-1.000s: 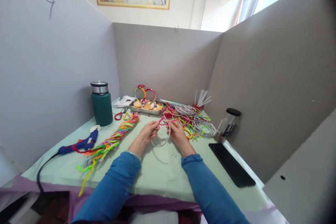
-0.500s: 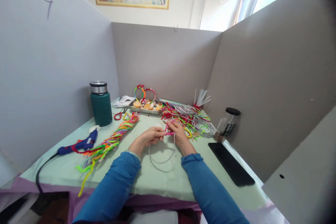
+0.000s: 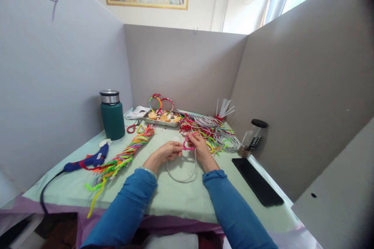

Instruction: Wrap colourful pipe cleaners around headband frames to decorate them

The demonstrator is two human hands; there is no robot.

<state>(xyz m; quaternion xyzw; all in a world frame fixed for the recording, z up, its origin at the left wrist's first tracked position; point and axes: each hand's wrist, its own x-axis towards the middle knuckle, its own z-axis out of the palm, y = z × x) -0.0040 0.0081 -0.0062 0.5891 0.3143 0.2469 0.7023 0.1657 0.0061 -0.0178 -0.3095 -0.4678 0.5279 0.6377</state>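
Note:
Between my hands hangs a thin grey hoop point(image 3: 182, 181), its lower arc near the tabletop. A pink pipe cleaner point(image 3: 188, 148) is wound on the hoop's top, and a loose loop of it rises towards my right fingers. My left hand point(image 3: 168, 151) is closed in a pinch at the left of the wound stretch, gripping the hoop. Thumb and fingers of my right hand point(image 3: 200, 146) are pinched on the pink pipe cleaner. The fingertips cover part of the winding.
Left lie a bundle of coloured pipe cleaners point(image 3: 133, 149), a blue glue gun point(image 3: 93, 160) and a green flask point(image 3: 112, 118). Behind are a metal tray point(image 3: 162, 123) and red-handled scissors point(image 3: 131, 128). Grey hoops point(image 3: 230, 142), a jar point(image 3: 254, 136) and a black phone point(image 3: 257, 183) are right.
The hoop's hanging arc has shifted slightly right. The pink loop between my hands looks wider and rounder. Both hands stay in nearly the same place.

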